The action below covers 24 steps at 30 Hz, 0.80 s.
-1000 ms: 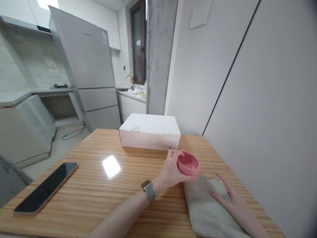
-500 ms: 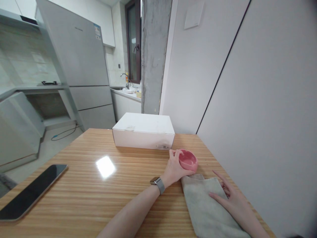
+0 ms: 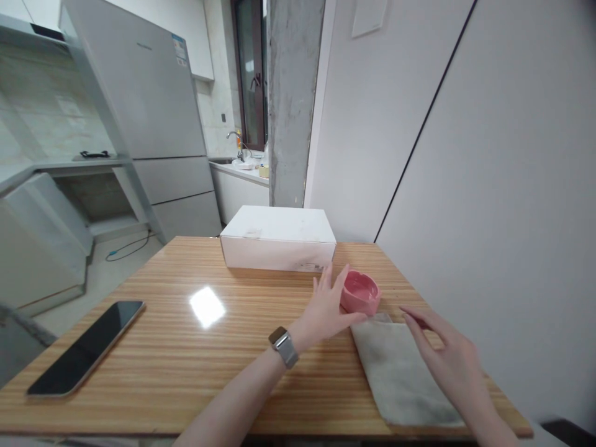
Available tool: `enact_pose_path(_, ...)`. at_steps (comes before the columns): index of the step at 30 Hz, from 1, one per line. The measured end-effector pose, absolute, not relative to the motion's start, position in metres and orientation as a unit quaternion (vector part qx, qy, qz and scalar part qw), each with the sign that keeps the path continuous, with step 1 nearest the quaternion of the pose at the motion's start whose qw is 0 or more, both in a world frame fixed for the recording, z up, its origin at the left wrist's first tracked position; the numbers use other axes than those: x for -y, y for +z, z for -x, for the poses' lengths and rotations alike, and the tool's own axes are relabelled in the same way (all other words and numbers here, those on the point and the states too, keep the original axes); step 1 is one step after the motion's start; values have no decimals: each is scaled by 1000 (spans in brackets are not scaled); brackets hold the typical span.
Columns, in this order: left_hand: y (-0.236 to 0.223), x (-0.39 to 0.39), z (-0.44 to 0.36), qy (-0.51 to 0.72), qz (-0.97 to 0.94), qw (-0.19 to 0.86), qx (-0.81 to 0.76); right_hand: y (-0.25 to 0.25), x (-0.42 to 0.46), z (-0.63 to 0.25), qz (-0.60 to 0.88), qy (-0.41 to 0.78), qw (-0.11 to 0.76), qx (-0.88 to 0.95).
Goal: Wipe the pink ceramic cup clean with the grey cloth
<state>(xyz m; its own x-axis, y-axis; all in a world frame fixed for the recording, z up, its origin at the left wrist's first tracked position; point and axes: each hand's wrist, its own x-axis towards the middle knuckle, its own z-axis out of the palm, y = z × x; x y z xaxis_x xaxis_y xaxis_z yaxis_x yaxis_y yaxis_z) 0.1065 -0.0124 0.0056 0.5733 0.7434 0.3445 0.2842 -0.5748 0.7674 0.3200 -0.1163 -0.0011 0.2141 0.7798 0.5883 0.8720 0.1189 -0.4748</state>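
A pink ashtray (image 3: 361, 295) with a notched rim sits on the table, just behind a folded grey-green cloth (image 3: 405, 372). My left hand (image 3: 326, 307), with a watch (image 3: 283, 346) on its wrist, is spread beside the ashtray's left side. Its thumb lies in front of the ashtray; whether the fingers touch it I cannot tell. Over the cloth's right side is my right hand (image 3: 447, 354), thumb and index fingertips brought together near the cloth's far edge. Anything between those fingertips is too small to make out.
Behind the ashtray stands a white box (image 3: 279, 251). A black phone (image 3: 88, 347) lies at the left of the wooden table (image 3: 186, 385). A white wall (image 3: 503, 217) runs along the right, with a fridge (image 3: 153, 105) and kitchen sink (image 3: 223, 161) farther back.
My left hand has opened off the ashtray's rim and its fingers have spread. My right thumb and index fingertips have come together. The view has shifted slightly.
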Motion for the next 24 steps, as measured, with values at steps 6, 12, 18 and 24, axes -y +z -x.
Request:
enact_pose_path(6, 41, 55, -3, 283, -839, 302, -353, 2, 108, -262, 642, -19, 416, 644)
enact_pose_path(12, -2, 76, 34, 261, -800, 193, -505, -25, 103, -192, 613, 69, 347, 707)
enact_pose_path(18, -38, 80, 39, 163, -790, 111, -580, -59, 106, -169, 651, 17, 239, 720)
enact_pose_path(24, -52, 81, 44, 144, -788, 83, -592, -61, 107, -171, 637, -6, 224, 738)
